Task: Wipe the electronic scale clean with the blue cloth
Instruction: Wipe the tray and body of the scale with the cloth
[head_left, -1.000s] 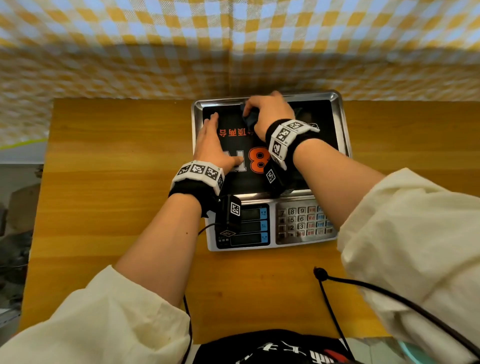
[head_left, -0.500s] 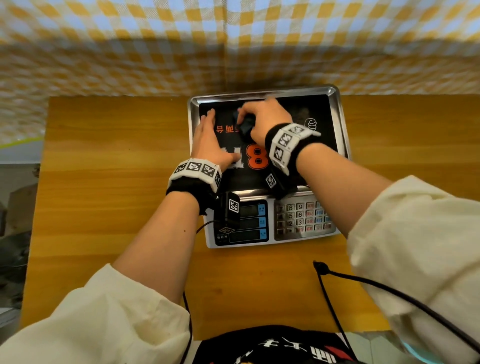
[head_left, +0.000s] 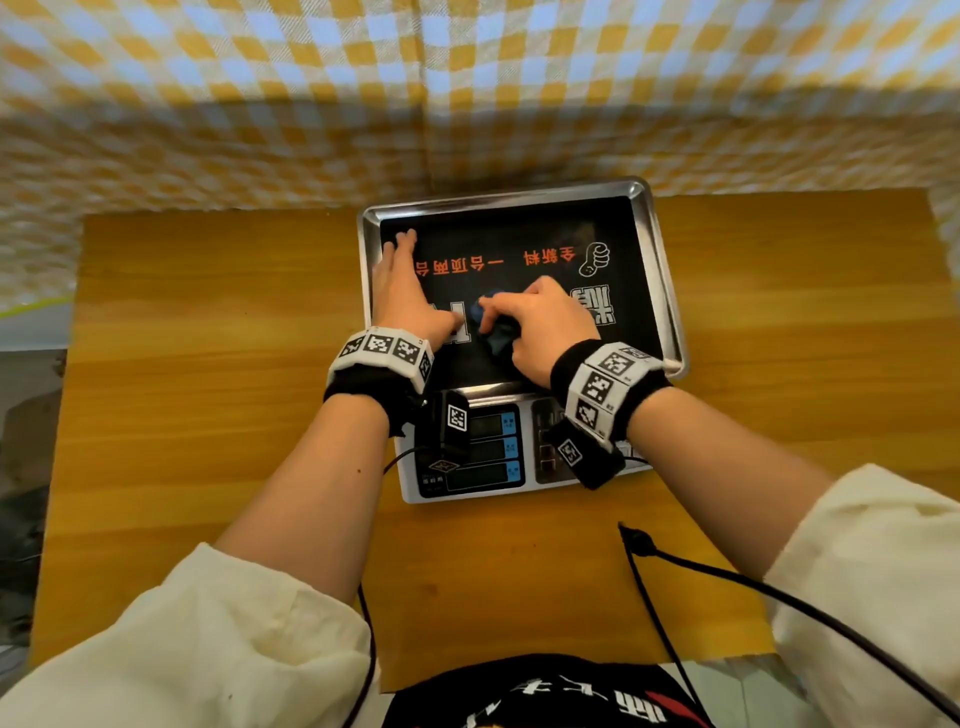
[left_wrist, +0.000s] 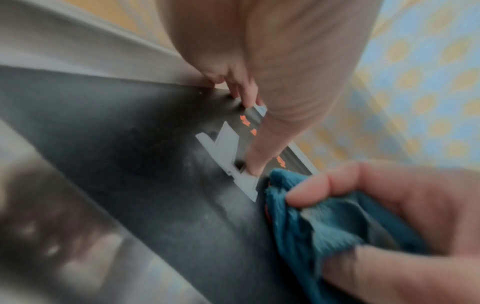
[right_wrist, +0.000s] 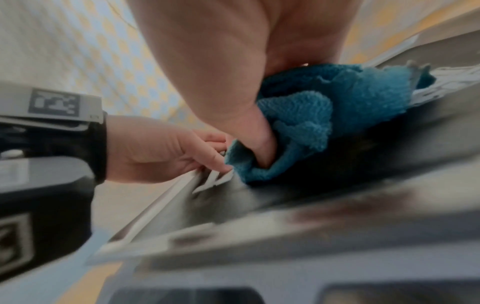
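The electronic scale (head_left: 652, 270) stands at the table's far middle, its steel pan covered by a black printed film. My right hand (head_left: 540, 327) grips the bunched blue cloth (head_left: 496, 332) and presses it on the pan's near middle. The cloth (right_wrist: 324, 115) shows bunched under the palm in the right wrist view, and the cloth (left_wrist: 311, 222) sits between thumb and fingers in the left wrist view. My left hand (head_left: 402, 291) lies flat on the pan's left side, fingers straight, its thumb tip (left_wrist: 255, 164) close to the cloth.
The scale's display and keypad panel (head_left: 488, 452) faces me, partly under my wrists. A black cable (head_left: 727, 571) runs across the wooden table (head_left: 208, 364) at the near right. A yellow and blue checked curtain (head_left: 467, 78) hangs behind the table.
My right hand has dragged the cloth from the pan's far edge back toward me, to its near middle. The left hand has stayed flat on the pan's left side.
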